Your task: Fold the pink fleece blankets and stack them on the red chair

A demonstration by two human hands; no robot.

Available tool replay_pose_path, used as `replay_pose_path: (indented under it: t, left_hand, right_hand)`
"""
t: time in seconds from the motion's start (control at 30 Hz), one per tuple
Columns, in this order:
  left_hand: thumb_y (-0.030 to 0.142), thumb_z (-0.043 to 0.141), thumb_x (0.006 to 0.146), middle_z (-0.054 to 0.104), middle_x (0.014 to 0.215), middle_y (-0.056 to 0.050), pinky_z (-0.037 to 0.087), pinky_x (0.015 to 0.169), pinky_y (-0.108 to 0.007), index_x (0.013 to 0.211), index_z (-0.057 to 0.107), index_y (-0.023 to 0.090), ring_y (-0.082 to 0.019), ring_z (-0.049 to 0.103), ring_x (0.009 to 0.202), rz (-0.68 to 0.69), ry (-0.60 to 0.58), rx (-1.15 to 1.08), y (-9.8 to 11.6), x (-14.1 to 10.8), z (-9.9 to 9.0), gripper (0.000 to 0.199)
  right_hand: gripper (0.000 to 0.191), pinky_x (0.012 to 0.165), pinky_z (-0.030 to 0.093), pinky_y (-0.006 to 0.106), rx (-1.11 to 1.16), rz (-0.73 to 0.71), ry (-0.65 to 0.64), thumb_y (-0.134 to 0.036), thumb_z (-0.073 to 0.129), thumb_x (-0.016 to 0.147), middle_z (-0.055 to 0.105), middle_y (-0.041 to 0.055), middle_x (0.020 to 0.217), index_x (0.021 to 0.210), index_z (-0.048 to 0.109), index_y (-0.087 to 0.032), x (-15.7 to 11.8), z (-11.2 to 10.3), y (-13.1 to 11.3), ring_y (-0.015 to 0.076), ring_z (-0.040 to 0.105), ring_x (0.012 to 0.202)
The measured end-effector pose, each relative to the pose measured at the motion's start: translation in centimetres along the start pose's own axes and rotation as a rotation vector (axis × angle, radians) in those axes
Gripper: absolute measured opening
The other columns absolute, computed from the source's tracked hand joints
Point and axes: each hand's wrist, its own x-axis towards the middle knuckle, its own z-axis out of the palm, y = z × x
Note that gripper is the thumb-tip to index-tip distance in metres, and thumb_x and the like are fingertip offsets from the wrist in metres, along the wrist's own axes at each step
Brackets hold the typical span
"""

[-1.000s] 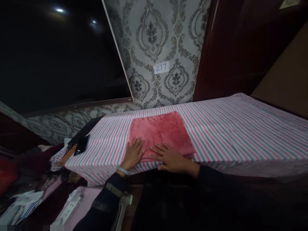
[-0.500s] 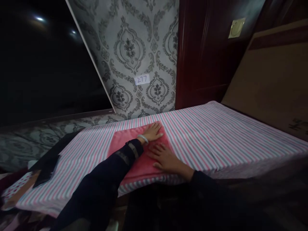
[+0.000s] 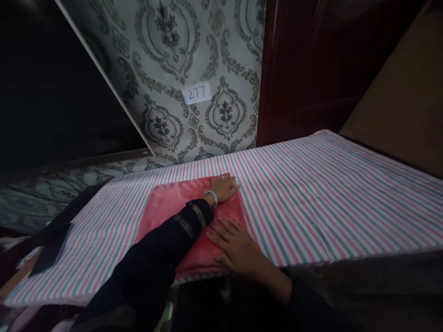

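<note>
While the right hand [image 3: 238, 249] lies flat, fingers spread and holding nothing, on the near right part of the folded pink towel [image 3: 166, 207], the dark sleeve [image 3: 152, 263] of the left arm crosses the towel on a slant and hides much of its middle. Farther out, the left hand [image 3: 224, 188], a pale bangle [image 3: 212, 197] at the wrist, rests palm down and open on the towel's far right corner, gripping nothing. Both hands press on the fabric. The towel is a plush, slightly shiny rectangle, lying toward the near left of the striped cloth [image 3: 311, 184] of pink, grey and white that covers the surface. Left of it, a dark flat object [image 3: 51, 244] sits at the cloth's edge. Beyond stands patterned wallpaper [image 3: 194, 55] bearing a paper label [image 3: 197, 93] reading 277, with a dark red panel [image 3: 311, 69] to its right.
</note>
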Motion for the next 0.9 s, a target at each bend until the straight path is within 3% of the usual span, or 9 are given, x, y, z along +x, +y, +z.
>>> replay_pose_path:
  t: [0.2, 0.33, 0.43, 0.53, 0.63, 0.73, 0.83, 0.9]
  left_hand:
    - [0.060, 0.027, 0.099, 0.027, 0.166, -0.010, 0.023, 0.115, -0.068, 0.156, 0.035, 0.025, -0.042, 0.027, 0.149, 0.017, 0.012, -0.027, -0.5, 0.1, 0.7, 0.067]
    - [0.059, 0.027, 0.100, 0.024, 0.167, -0.011, 0.020, 0.117, -0.067, 0.158, 0.031, 0.024, -0.042, 0.027, 0.149, 0.011, 0.033, -0.015, 0.0, -0.1, 0.4, 0.068]
    - [0.059, 0.028, 0.100, 0.014, 0.170, -0.011, 0.015, 0.119, -0.066, 0.162, 0.020, 0.024, -0.040, 0.019, 0.153, -0.017, 0.010, -0.048, 0.6, -0.7, -0.7, 0.072]
    - [0.056, 0.022, 0.101, 0.013, 0.170, -0.008, 0.007, 0.121, -0.063, 0.162, 0.016, 0.024, -0.032, 0.011, 0.156, 0.009, 0.002, -0.127, -0.1, -2.0, -2.4, 0.069]
    - [0.053, 0.018, 0.103, 0.025, 0.167, -0.004, 0.006, 0.123, -0.060, 0.159, 0.025, 0.027, -0.025, 0.016, 0.155, 0.072, -0.043, -0.195, -3.1, -3.7, -4.2, 0.063]
    - [0.052, 0.018, 0.103, 0.030, 0.166, -0.002, 0.008, 0.122, -0.059, 0.156, 0.032, 0.032, -0.023, 0.021, 0.154, 0.074, -0.075, -0.206, -7.0, -5.6, -5.6, 0.059]
    - [0.048, 0.022, 0.104, 0.029, 0.166, -0.001, 0.009, 0.121, -0.061, 0.155, 0.034, 0.034, -0.024, 0.019, 0.155, 0.046, -0.061, -0.155, -9.7, -7.3, -5.6, 0.055]
    - [0.044, 0.027, 0.104, 0.029, 0.166, -0.001, 0.011, 0.121, -0.062, 0.156, 0.034, 0.033, -0.027, 0.020, 0.154, 0.041, -0.034, -0.111, -10.3, -8.2, -4.5, 0.053]
  right_hand:
    - [0.060, 0.123, 0.024, 0.054, -0.023, -0.017, 0.081, -0.043, 0.051, 0.101, 0.039, 0.0076, 0.161, 0.156, 0.038, -0.023, -2.2, 1.4, -0.8, 0.0308, 0.024, 0.153]
    - [0.062, 0.122, 0.028, 0.055, -0.050, -0.009, 0.063, -0.035, 0.058, 0.097, 0.041, 0.0087, 0.159, 0.155, 0.040, -0.020, -3.7, 1.6, -2.1, 0.0322, 0.028, 0.151]
    - [0.058, 0.120, 0.031, 0.056, -0.025, -0.027, 0.001, -0.035, 0.059, 0.097, 0.046, 0.0085, 0.156, 0.152, 0.045, -0.022, -4.9, 0.4, -2.4, 0.0317, 0.034, 0.149]
    - [0.051, 0.119, 0.035, 0.052, 0.026, -0.046, 0.027, -0.035, 0.052, 0.101, 0.050, 0.0097, 0.153, 0.150, 0.047, -0.022, -5.0, -2.3, -1.7, 0.0271, 0.041, 0.145]
    - [0.049, 0.118, 0.036, 0.053, 0.019, -0.059, 0.105, -0.035, 0.046, 0.104, 0.052, 0.0131, 0.151, 0.150, 0.048, -0.020, -2.2, -5.1, -0.9, 0.0276, 0.042, 0.144]
    - [0.048, 0.120, 0.032, 0.055, -0.001, -0.138, 0.029, -0.037, 0.047, 0.103, 0.050, 0.0130, 0.153, 0.148, 0.051, -0.020, 2.9, -6.4, -0.9, 0.0296, 0.038, 0.147]
    - [0.050, 0.122, 0.026, 0.054, -0.007, -0.232, -0.124, -0.039, 0.049, 0.103, 0.049, 0.0106, 0.154, 0.148, 0.050, -0.018, 7.5, -5.4, -1.5, 0.0301, 0.033, 0.149]
    - [0.057, 0.124, 0.022, 0.054, -0.008, -0.286, -0.197, -0.046, 0.052, 0.102, 0.045, 0.0088, 0.157, 0.152, 0.044, -0.019, 9.1, -3.9, -1.5, 0.0307, 0.027, 0.151]
